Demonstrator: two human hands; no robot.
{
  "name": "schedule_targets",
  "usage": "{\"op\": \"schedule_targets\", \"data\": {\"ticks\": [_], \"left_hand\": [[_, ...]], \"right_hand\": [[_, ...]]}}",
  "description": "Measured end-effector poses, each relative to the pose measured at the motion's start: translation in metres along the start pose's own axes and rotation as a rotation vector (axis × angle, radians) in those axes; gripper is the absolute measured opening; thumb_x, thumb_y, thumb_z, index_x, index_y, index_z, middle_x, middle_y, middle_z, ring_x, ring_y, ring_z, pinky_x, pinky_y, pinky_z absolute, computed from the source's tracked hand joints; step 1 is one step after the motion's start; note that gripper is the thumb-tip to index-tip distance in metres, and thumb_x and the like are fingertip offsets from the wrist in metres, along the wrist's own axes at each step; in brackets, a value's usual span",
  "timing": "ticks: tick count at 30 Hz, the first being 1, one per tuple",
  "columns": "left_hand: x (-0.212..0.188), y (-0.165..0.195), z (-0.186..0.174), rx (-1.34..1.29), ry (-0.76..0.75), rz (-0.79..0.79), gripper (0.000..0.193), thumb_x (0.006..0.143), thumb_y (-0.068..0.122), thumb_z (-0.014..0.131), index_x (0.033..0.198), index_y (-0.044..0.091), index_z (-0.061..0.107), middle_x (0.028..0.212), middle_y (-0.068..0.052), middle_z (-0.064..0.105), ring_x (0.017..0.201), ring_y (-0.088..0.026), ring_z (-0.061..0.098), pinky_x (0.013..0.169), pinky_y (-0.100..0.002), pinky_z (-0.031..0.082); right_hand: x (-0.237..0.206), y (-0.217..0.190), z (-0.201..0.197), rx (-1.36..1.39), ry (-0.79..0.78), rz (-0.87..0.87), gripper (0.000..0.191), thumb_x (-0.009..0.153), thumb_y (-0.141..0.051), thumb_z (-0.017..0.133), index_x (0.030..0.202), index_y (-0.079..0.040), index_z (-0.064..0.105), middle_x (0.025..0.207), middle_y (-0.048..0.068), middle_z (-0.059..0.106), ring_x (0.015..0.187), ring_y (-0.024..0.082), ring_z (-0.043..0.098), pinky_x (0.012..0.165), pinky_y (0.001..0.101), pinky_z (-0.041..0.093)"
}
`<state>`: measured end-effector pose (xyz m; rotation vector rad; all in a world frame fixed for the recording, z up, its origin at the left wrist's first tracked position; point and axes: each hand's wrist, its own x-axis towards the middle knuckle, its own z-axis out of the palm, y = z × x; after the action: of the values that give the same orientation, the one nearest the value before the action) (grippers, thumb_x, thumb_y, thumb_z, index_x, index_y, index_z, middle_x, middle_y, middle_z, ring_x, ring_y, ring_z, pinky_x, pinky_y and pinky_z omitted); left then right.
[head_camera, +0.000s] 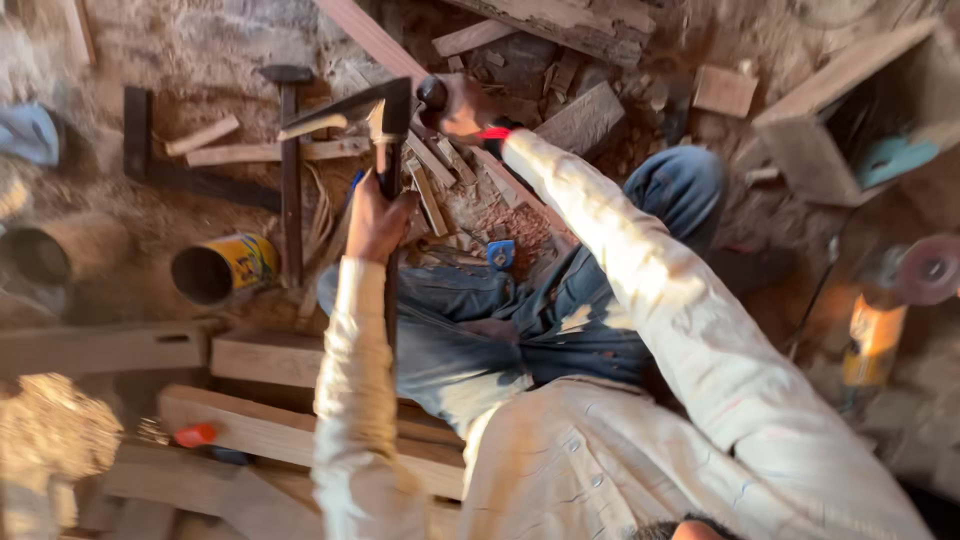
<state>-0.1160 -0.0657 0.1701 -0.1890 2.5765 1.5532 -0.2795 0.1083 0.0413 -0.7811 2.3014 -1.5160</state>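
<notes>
My left hand (377, 222) is closed around the dark handle of an adze-like tool (390, 150), held upright. Its metal head (345, 110) points left, above the wood scraps. My right hand (465, 110), with a red band at the wrist, reaches further out and grips a small dark round object (432, 93). That object sits right beside the tool's head. Both arms are in pale long sleeves, and my knees in blue jeans (520, 310) lie below them. Short wooden sticks (430, 185) are scattered on the dirt floor between my hands.
A hammer (289, 160) lies on the ground at left, beside a yellow can (218, 268) on its side. Thick planks (265, 360) are stacked at lower left, with a small red item (195, 435) on one. An open wooden box (840, 110) and an orange power grinder (885, 320) are at right.
</notes>
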Motion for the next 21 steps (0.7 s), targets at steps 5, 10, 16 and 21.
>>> {"op": "schedule_targets", "data": {"ticks": [5, 10, 16, 21], "left_hand": [[-0.018, 0.02, -0.079, 0.262, 0.113, -0.189, 0.029, 0.096, 0.03, 0.077, 0.088, 0.004, 0.066, 0.064, -0.002, 0.062, 0.05, -0.009, 0.053, 0.044, -0.029, 0.043], [0.025, 0.078, -0.132, -0.229, 0.45, 0.176, 0.03, 0.116, 0.019, 0.06, 0.097, -0.003, 0.049, 0.072, -0.014, 0.045, 0.047, -0.019, 0.043, 0.051, -0.037, 0.041], [0.033, 0.008, -0.007, 0.355, -0.051, 0.015, 0.039, 0.076, 0.008, 0.077, 0.107, -0.003, 0.055, 0.091, -0.028, 0.069, 0.083, -0.044, 0.068, 0.07, -0.05, 0.056], [-0.011, 0.004, -0.004, 0.088, 0.071, 0.176, 0.031, 0.087, 0.005, 0.077, 0.11, 0.002, 0.058, 0.078, -0.012, 0.06, 0.064, -0.025, 0.058, 0.056, -0.038, 0.05]], "right_hand": [[-0.011, -0.008, -0.003, 0.01, -0.008, -0.043, 0.036, 0.094, -0.039, 0.081, 0.092, -0.01, 0.06, 0.074, 0.001, 0.06, 0.064, 0.019, 0.056, 0.06, 0.0377, 0.05], [-0.03, -0.011, -0.014, 0.029, -0.034, -0.125, 0.039, 0.099, -0.04, 0.08, 0.089, -0.01, 0.059, 0.073, 0.0, 0.052, 0.065, 0.02, 0.051, 0.063, 0.0404, 0.045], [-0.016, 0.002, -0.001, -0.034, -0.02, -0.034, 0.035, 0.095, -0.039, 0.079, 0.093, -0.01, 0.061, 0.078, 0.001, 0.058, 0.069, 0.02, 0.056, 0.065, 0.0381, 0.049], [-0.042, 0.001, -0.01, 0.021, -0.011, -0.108, 0.039, 0.096, -0.041, 0.08, 0.098, -0.007, 0.06, 0.083, 0.005, 0.061, 0.072, 0.02, 0.059, 0.066, 0.0366, 0.05]]}}
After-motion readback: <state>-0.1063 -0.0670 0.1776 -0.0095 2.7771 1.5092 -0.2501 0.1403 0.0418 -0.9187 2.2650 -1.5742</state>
